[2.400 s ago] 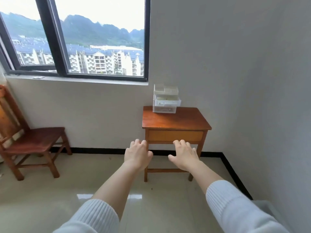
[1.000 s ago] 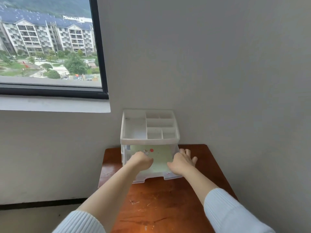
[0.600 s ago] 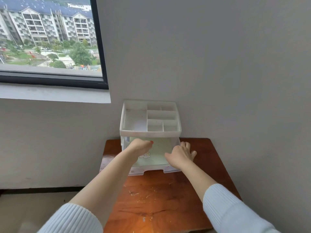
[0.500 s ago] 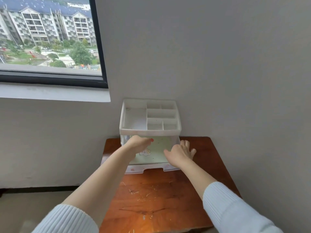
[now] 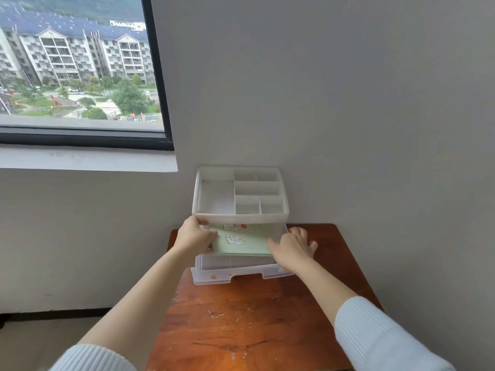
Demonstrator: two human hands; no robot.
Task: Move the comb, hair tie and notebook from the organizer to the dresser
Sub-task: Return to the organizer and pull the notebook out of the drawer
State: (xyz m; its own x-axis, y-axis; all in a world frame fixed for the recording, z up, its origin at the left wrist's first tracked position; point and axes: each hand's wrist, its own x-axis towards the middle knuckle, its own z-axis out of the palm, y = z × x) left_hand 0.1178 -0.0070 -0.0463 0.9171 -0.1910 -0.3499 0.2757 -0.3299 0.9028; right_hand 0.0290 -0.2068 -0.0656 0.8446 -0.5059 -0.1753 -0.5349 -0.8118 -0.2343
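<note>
A white plastic organizer stands at the back of the wooden dresser, against the wall. Its clear drawer is pulled out. A pale green notebook with cartoon stickers sits raised above the drawer, partly under the top tray. My left hand grips the notebook's left edge. My right hand holds its right front corner. No comb or hair tie shows; the top tray's compartments look empty.
The dresser stands in a corner, with grey wall behind and to the right. A window with a white sill is at upper left. Scratched bare wood lies in front of the organizer. Floor shows at lower left.
I walked up to the dresser. Both hands reached into the open drawer, and the notebook now sits higher and further out between them.
</note>
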